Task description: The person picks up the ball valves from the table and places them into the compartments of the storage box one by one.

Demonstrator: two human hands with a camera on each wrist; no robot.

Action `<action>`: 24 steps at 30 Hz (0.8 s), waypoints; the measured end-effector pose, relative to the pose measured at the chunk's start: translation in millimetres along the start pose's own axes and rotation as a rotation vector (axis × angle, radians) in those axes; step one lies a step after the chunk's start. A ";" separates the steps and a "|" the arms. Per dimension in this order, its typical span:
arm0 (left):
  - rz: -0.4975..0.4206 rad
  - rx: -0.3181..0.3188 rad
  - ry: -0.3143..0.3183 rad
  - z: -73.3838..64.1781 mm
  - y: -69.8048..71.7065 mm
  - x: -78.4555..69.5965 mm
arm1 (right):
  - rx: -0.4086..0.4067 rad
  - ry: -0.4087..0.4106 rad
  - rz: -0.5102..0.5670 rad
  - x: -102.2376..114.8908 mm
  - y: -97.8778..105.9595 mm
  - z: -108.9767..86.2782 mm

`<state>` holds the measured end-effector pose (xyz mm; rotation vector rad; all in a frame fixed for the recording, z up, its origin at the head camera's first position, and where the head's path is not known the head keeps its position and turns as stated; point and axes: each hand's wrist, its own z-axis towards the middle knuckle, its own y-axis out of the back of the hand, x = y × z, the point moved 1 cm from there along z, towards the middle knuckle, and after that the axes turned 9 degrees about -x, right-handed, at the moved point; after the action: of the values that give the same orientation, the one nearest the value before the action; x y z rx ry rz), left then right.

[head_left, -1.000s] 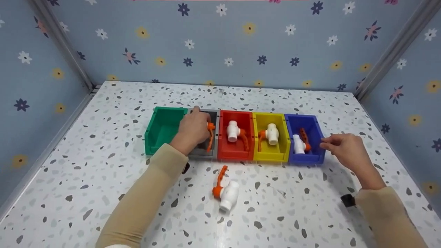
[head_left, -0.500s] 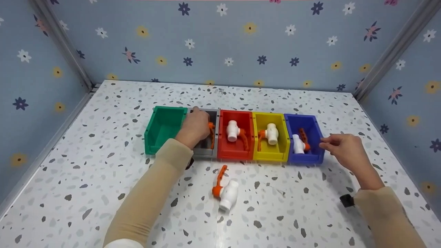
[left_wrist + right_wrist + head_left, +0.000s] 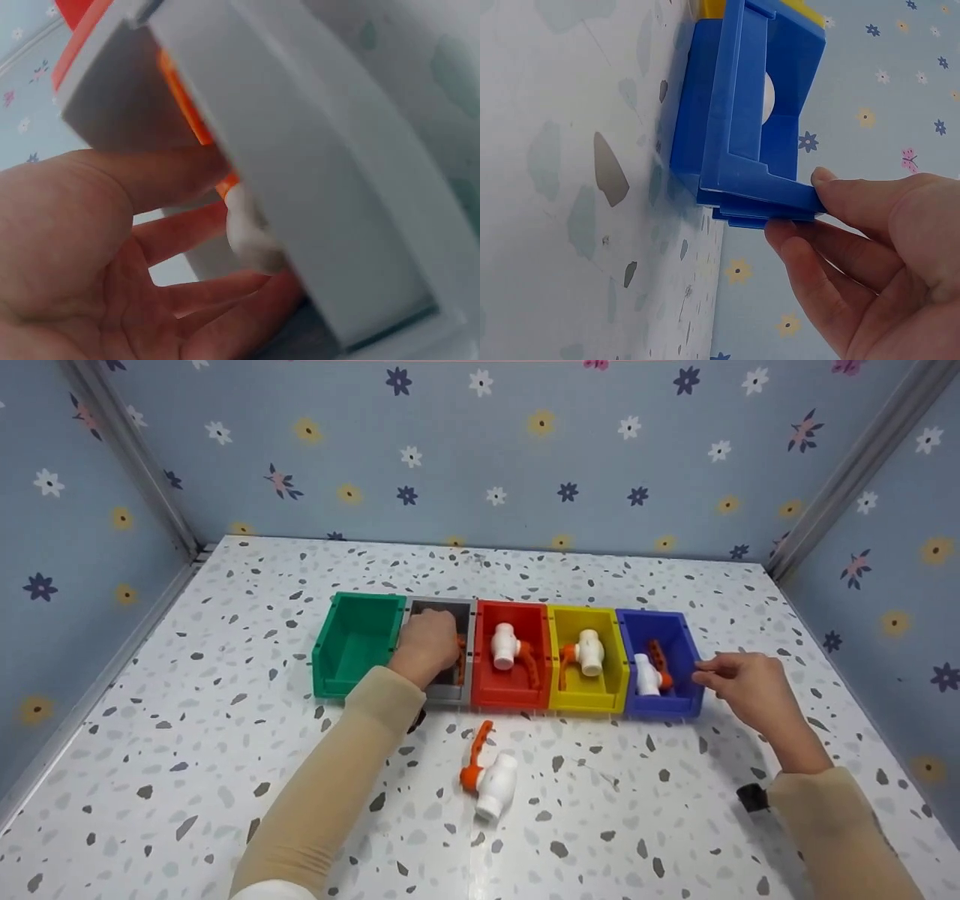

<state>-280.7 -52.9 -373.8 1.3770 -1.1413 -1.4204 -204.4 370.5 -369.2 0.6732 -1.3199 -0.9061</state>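
In the head view, my left hand (image 3: 427,645) reaches down into the grey bin (image 3: 442,696). The left wrist view shows its thumb against the orange lever and its fingers around the white body of a ball valve (image 3: 251,232); the bin's front wall partly hides the valve. At the row's right end, my right hand (image 3: 750,686) pinches the side rim of the blue bin (image 3: 742,127) between thumb and fingers. A white ball valve with an orange lever (image 3: 496,787) lies on the table in front of the bins.
Between the grey and blue bins stand a red bin (image 3: 510,699) and a yellow bin (image 3: 589,701). The red, yellow and blue bins each hold one ball valve. A green bin (image 3: 352,660) forms the left end. Flower-patterned panels (image 3: 450,450) enclose the table.
My left hand has sunk deeper into the grey bin, and the orange lever beside it has gone lower. My right hand stays at the blue bin's rim.
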 end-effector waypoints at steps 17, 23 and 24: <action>0.155 -0.063 -0.045 -7.9 8.6 -9.8 | 0.015 -0.048 0.025 -2.0 -1.8 -1.0; 0.127 -0.067 -0.068 -13.1 16.0 -2.7 | 0.019 -0.083 0.056 0.4 -3.4 -1.1; 0.111 -0.068 -0.065 -13.9 17.5 -0.3 | 0.018 -0.086 0.062 1.1 -3.5 -1.0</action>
<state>-267.3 -57.6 -356.6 1.2096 -1.1824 -1.4200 -204.0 367.7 -371.8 0.6101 -1.4189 -0.8821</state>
